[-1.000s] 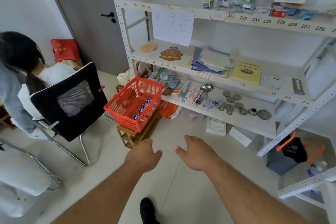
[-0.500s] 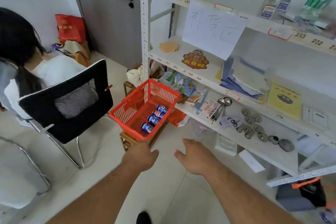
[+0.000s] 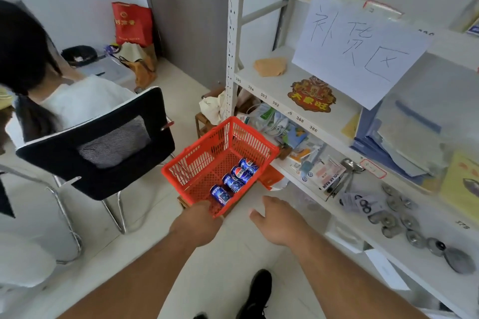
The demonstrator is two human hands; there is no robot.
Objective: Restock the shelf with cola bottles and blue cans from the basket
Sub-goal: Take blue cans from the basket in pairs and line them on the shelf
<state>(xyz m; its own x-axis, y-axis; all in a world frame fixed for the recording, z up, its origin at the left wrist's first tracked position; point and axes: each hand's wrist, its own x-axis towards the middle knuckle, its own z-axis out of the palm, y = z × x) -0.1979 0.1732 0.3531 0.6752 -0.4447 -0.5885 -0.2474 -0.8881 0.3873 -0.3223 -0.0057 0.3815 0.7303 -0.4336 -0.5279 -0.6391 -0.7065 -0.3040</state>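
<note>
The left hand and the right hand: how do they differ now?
The left hand reaches the red basket at its near rim; the right hand hangs over bare floor, touching nothing. The left hand's fingers curl downward, while the right hand's are spread open. Both are empty and extended forward.

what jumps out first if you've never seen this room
The bright red basket in the middle, four blue cans lying in a row inside it, with both bare hands reaching toward its near edge. Next, the handwritten paper sign hanging from the white shelf on the right.
</note>
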